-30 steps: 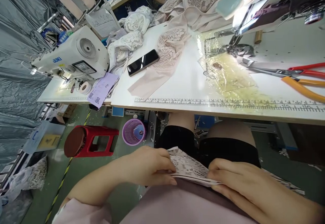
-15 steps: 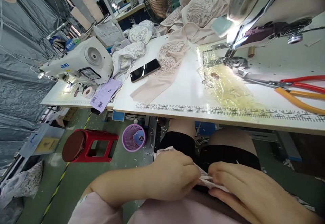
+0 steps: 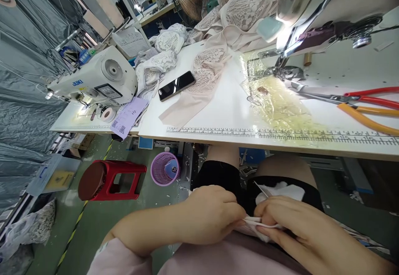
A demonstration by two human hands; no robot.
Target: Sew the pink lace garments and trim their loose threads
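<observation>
Over my lap, my left hand (image 3: 215, 214) is closed, pinching a pale pink piece of fabric (image 3: 254, 222). My right hand (image 3: 296, 221) grips the same fabric from the other side, thumb below and fingers above. A thin pointed metal tool (image 3: 261, 188) sticks up from behind my right fingers; its kind is hidden. Beyond that hand, a white piece of fabric (image 3: 291, 191) lies over my right thigh. On the table, a pale pink lace bra piece (image 3: 207, 73) lies beside a black phone (image 3: 176, 85).
A sewing machine head (image 3: 308, 13) overhangs the table (image 3: 224, 117) at right. Red-handled and orange-handled cutters (image 3: 349, 99) lie near its needle. Another white sewing machine (image 3: 99, 77) stands left. A red stool (image 3: 121, 179) and purple basket (image 3: 160, 177) are on the floor.
The white fabric over my right thigh and more of the metal tool have come into sight behind my right hand. The fabric between my hands is folded differently.
</observation>
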